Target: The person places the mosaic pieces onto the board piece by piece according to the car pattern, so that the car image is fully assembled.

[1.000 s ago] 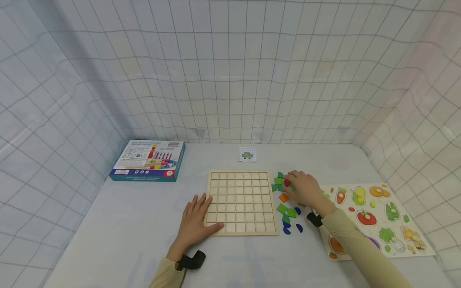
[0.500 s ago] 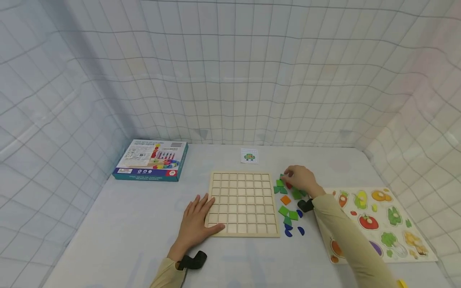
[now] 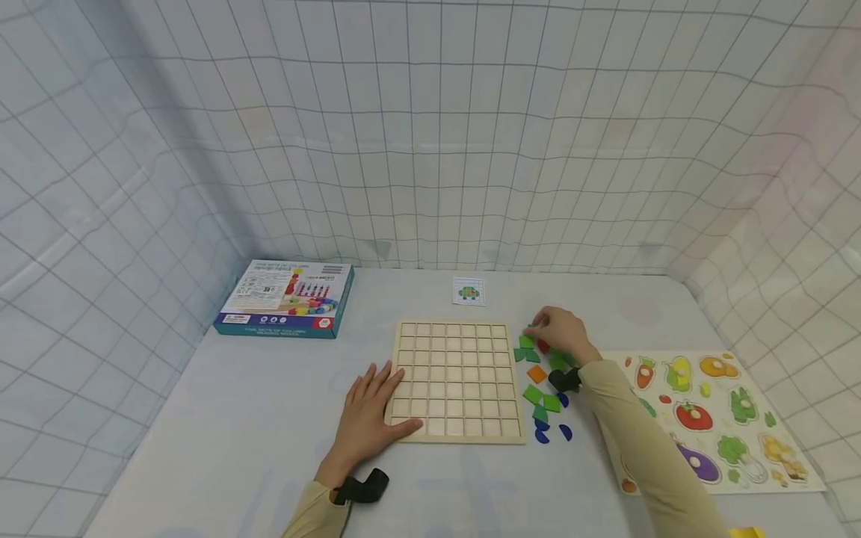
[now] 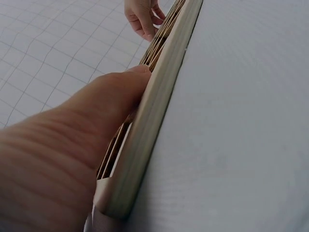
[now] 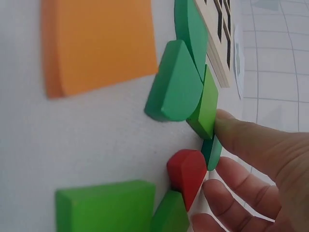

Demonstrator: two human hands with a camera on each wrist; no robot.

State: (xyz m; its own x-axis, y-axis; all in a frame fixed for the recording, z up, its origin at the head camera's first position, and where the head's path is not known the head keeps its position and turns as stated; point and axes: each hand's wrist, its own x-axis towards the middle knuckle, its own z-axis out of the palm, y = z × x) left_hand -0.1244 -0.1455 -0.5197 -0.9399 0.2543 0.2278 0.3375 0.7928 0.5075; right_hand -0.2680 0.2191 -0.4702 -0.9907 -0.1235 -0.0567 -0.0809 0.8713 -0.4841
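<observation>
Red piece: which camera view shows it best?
The right wrist view: the red piece appears large and near there, its rounded, tapering shape clear. The head view shows it only small, close by the right hand; the left wrist view does not show it.

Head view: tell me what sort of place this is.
Probably a small booth for tabletop play: grid-lined walls enclose a white table on three visible sides, with a wooden board and a vegetable puzzle laid out.
</observation>
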